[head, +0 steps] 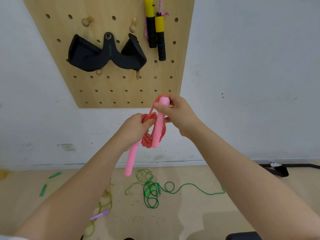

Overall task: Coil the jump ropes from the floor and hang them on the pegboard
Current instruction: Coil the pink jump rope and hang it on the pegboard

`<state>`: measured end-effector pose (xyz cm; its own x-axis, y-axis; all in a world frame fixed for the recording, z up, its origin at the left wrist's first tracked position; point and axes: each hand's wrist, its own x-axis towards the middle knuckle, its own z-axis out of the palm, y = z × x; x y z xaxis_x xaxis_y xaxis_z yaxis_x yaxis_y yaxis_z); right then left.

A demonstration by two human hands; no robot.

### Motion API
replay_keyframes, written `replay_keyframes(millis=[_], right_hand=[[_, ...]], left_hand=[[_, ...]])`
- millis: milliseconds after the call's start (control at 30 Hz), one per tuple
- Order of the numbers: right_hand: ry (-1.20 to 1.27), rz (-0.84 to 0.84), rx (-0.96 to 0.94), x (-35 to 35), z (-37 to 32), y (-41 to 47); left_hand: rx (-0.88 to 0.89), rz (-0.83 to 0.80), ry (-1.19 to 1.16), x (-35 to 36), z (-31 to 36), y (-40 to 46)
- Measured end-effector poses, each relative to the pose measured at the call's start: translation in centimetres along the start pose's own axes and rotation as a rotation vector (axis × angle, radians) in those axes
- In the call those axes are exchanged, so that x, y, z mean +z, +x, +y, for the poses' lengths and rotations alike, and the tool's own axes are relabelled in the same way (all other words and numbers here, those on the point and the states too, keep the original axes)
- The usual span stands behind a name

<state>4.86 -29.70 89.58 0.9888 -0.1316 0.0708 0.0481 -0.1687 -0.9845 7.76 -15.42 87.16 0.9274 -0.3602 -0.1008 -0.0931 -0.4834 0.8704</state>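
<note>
I hold a pink jump rope (152, 134) in front of the wall, below the wooden pegboard (110, 87). My left hand (136, 127) grips the coiled pink cord, and one pink handle (131, 158) hangs down from it. My right hand (174, 113) pinches the top of the other pink handle (160, 122), which stands upright against the coil. A green jump rope (152, 193) lies tangled on the floor below. A yellow-green rope (103, 203) with a purple handle (100, 216) lies partly hidden behind my left forearm.
On the pegboard hang a black grip attachment (107, 54) and a rope with yellow-black handles (155, 32). Bare wooden pegs (87, 21) stick out at the top. Loose green handles (43, 189) lie at the floor's left. Black equipment (277, 170) sits at the right wall base.
</note>
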Motion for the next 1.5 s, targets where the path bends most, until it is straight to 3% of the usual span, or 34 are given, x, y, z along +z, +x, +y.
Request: replay_keyframes(millis=[167,233,367,467,567,700,833,933,1033,1100,1167,1233,1267,1300,1333,1367,1433,1467,1500], right_hand=[[-0.083,-0.033,-0.069,-0.1,0.1,0.0],[-0.077,-0.071,-0.105,0.0,-0.2,0.0],[-0.048,-0.089,-0.136,0.4,0.0,-0.2],[-0.032,-0.097,-0.131,0.4,0.9,-0.3],[-0.027,-0.105,-0.17,0.2,1.9,-0.4],[-0.493,-0.074,-0.381,-0.6,2.9,0.1],[-0.759,-0.277,-0.335,-1.0,3.6,0.2],[-0.504,-0.321,-0.252,-0.7,4.1,-0.3],[-0.109,-0.23,-0.057,-0.3,3.1,-0.3],[-0.028,-0.249,0.026,-0.9,2.4,0.0],[-0.17,-0.287,0.116,-1.3,1.3,0.2],[-0.68,-0.179,0.142,-1.1,1.3,0.9],[-1.017,-0.074,0.114,-0.8,1.6,1.1],[-1.193,0.004,0.042,-0.5,2.2,1.2],[-1.162,-0.002,-0.015,-0.4,2.7,1.3],[-0.923,-0.084,-0.014,-0.7,2.8,1.4],[-0.214,-0.32,0.05,-1.9,2.1,0.9],[0.019,-0.385,0.067,-2.7,2.0,0.8],[0.099,-0.419,0.058,-3.4,2.0,0.9]], left_hand=[[0.013,-0.059,0.427,-0.6,0.2,0.2],[-0.041,-0.11,0.443,-1.3,0.0,0.7],[-0.191,-0.227,0.179,-2.6,-0.5,1.3],[-0.19,-0.219,0.061,-2.6,-0.7,1.3],[-0.152,-0.225,-0.221,-2.7,-0.5,1.1],[-0.149,-0.237,-0.426,-2.5,-0.7,1.0],[-0.18,-0.202,-0.569,-2.1,-1.0,1.2],[-0.14,-0.213,-0.622,-2.0,-0.5,1.3],[-0.053,-0.226,-0.464,-2.1,0.4,1.0],[-0.001,-0.256,-0.385,-2.3,1.0,1.0],[0.033,-0.313,-0.346,-2.2,1.4,0.7],[0.058,-0.339,-0.311,-1.5,1.6,0.5],[0.066,-0.34,-0.294,-1.2,1.7,0.5],[0.067,-0.344,-0.298,-0.9,1.7,0.4],[0.062,-0.358,-0.336,-0.8,1.6,0.4],[0.055,-0.376,-0.392,-0.9,1.6,0.4],[0.059,-0.392,-0.465,-1.3,1.7,0.4],[0.064,-0.378,-0.48,-1.5,1.9,0.4],[0.061,-0.35,-0.493,-1.6,2.0,0.6]])
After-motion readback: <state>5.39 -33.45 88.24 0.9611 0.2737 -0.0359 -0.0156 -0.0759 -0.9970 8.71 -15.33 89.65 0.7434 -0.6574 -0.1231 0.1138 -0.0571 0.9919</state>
